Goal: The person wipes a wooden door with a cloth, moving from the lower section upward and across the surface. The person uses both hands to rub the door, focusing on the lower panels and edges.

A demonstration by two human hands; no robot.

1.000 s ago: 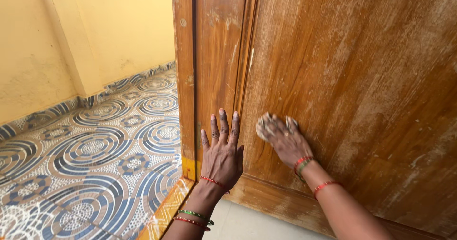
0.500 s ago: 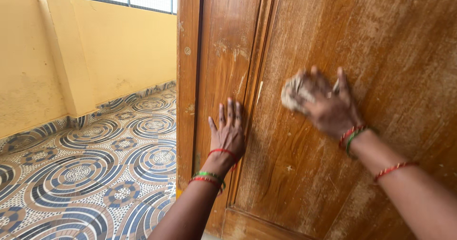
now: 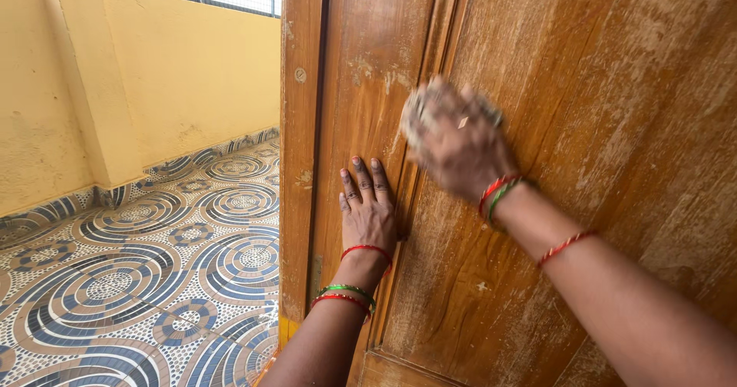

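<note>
Higher now, my right hand [image 3: 459, 147] is clamping a pale cloth [image 3: 415, 116] against the wooden door [image 3: 614, 126], rubbing; my left hand [image 3: 368, 212] is bracing, fingers spread flat, near the door's edge.

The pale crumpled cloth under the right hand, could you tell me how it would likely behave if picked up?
The pale crumpled cloth is bunched under the right hand, so it is probably floppy. It looks light for its size. Against the brown wooden door it likely slides rather than rolls.
</note>
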